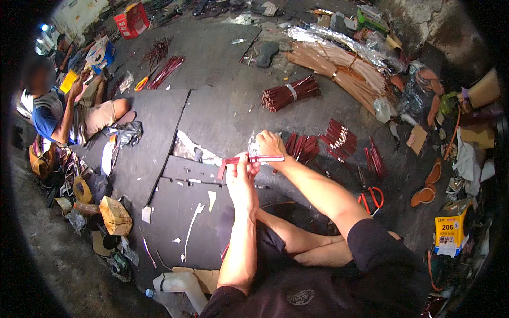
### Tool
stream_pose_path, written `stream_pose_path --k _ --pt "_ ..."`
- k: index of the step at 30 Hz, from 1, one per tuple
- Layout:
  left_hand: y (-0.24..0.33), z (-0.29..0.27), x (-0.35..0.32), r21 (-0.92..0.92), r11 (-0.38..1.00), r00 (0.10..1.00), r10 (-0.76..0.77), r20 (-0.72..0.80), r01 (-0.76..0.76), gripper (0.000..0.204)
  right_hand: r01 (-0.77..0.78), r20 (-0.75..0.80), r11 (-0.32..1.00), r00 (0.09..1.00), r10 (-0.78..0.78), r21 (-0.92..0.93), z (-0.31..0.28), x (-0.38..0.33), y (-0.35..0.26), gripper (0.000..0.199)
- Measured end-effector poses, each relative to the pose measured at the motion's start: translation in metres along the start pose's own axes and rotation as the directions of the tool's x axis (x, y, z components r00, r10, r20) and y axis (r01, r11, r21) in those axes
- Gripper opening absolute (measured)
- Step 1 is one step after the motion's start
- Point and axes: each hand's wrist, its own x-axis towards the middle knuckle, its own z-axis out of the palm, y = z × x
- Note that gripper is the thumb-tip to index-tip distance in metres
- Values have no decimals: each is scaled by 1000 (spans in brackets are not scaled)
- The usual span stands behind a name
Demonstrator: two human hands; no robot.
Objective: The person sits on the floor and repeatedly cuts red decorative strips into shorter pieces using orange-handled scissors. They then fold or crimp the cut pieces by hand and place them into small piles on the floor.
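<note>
Hands met over a dark mat [159, 159] spread on the floor: the left hand [241, 177] and the right hand [271, 144] each had their grip closed on one thin red stick [249, 159], held level between them just above the person's folded legs. A scrap of clear wrap [253, 143] seemed pinched under the right fingers, though the view was too small to be sure. Small heaps of red sticks [318, 144] lay just beyond the right hand, a banded bundle of them [290, 93] farther off, and tan sticks [339, 71] behind that. Red-handled scissors [371, 197] rested right of the forearm. Another person [58, 114] sat well apart at the left.
</note>
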Motion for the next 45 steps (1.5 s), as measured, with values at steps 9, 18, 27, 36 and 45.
stream_pose_path --k 9,18,27,36,45 --pt "-3 19 -12 37 999 995 9 96 -13 17 -163 212 986 966 150 43 31 -7 26 34" --pt "-6 9 -7 111 993 988 11 157 -29 16 -184 89 944 982 166 272 11 -12 3 19" --pt "-29 -3 7 92 992 985 76 158 -91 20 -232 -179 922 938 296 308 1 -18 19 15" --pt "-19 -12 -15 510 856 982 -14 186 -85 21 -8 -340 824 909 243 567 -133 -64 -28 8" --pt "-67 26 -105 397 886 880 -370 299 238 26 206 -315 960 939 -140 188 -239 -202 -49 26"
